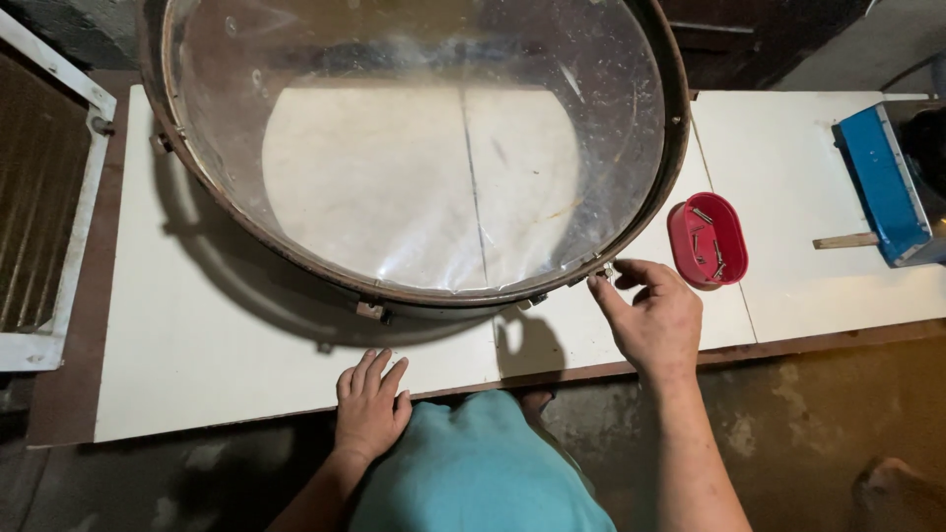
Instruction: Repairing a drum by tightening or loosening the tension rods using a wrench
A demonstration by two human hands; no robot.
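Your right hand [655, 320] is pinching a small metal fitting [603, 272] at the near rim of the big clear-headed drum [424, 148], just left of the red tray [708, 239] of screws, while your left hand [371, 404] is resting flat and empty on the desk [217, 345] edge, seemingly bracing you.

**A dim workshop around a white bench**

A long white worktable [246, 365], made of panels butted edge to edge on a brown frame, fills the view. Under its near edge lies a stained, dusty concrete floor [808, 433]. At the left stands a white-framed grille [44, 197]. A blue box [887, 182] sits at the far right. The light is low, with warm yellow at the lower right corner.
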